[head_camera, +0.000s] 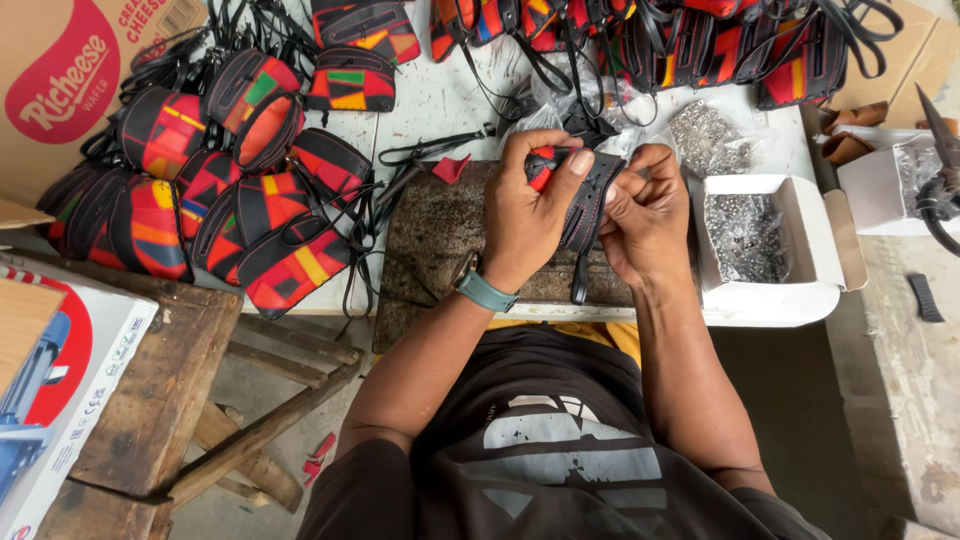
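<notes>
The person held one small pouch (562, 170) in both hands, just above a dark worn slab (440, 240) that lay on the white table (440, 100). The left hand (530, 215) was closed around the body of the pouch, with the thumb pressed on top and the fingers wrapped behind, so this grip was clamped firmly on the pouch. The right hand (645, 210) was closed too, its fingers pinched on the black stitched strap (590, 205) that ran down the side of the pouch and hung loose below the hands. The pouch looked light and soft, made of black material with red, orange and green patches; I judged that it would bend easily and would not break, but the strap could slip if held loosely. The best place to hold seemed to be the body for support and the stitched edge of the strap for fine work. To the left on the table was a pile of finished pouches (230, 210) of the same colours, and more lay along the far edge. Just beside the right hand stood an open white box (765, 240) with small metal pieces, and a clear bag (705, 135) of similar pieces lay behind it. A teal watch (487, 292) was on the left wrist.
</notes>
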